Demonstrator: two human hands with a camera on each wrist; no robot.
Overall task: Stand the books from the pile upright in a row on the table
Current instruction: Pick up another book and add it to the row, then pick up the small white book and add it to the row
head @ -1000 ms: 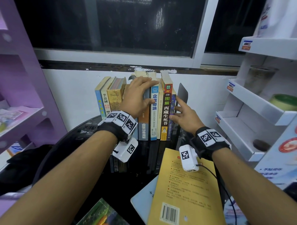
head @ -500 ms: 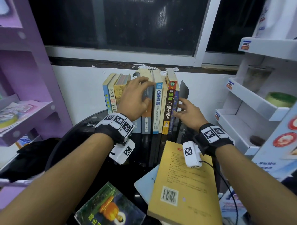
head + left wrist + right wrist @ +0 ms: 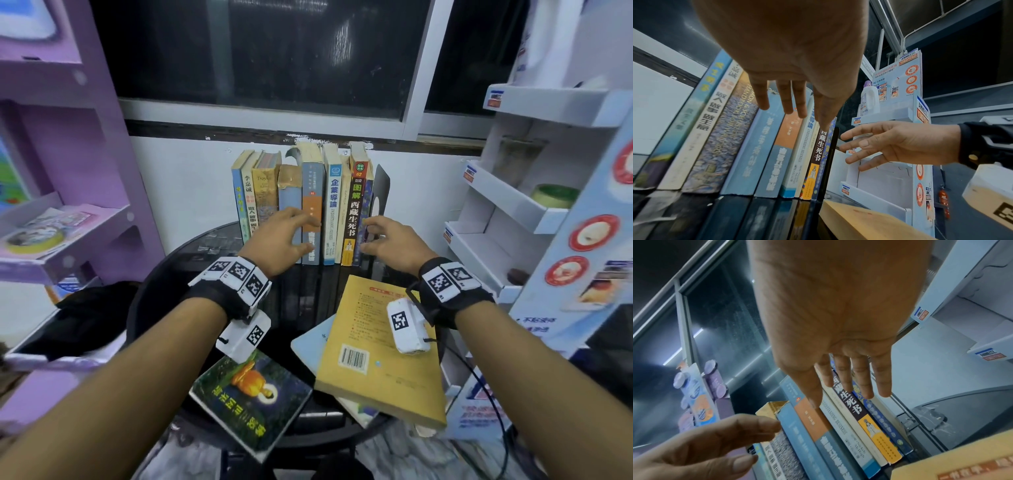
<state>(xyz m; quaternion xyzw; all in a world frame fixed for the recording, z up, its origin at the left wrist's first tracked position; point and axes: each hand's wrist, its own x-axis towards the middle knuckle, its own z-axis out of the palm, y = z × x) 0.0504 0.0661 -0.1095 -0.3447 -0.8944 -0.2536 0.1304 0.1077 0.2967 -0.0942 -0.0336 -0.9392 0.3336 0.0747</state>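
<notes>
Several books stand upright in a row point(image 3: 308, 205) at the back of the round black table point(image 3: 202, 250), closed on the right by a black bookend point(image 3: 381, 192). My left hand point(image 3: 286, 236) hovers open before the blue and orange spines point(image 3: 777, 154), fingers spread, holding nothing. My right hand point(image 3: 383, 238) is open too, its fingers spread just short of the bookend point(image 3: 830, 162) and the dark blue book point(image 3: 879, 418). Nearer me a yellow book point(image 3: 376, 359) lies flat on a pale blue one point(image 3: 311, 342). A green-covered book point(image 3: 253, 394) lies at the front left.
A purple shelf unit point(image 3: 68, 222) stands left of the table and a white display rack point(image 3: 507, 205) stands right. A black bag point(image 3: 85, 318) lies low on the left. A white wall and a dark window are behind the row.
My left hand has left the tops of the books and dropped to mid-spine. My right hand has drawn slightly back from the row's right end. More of the flat books shows.
</notes>
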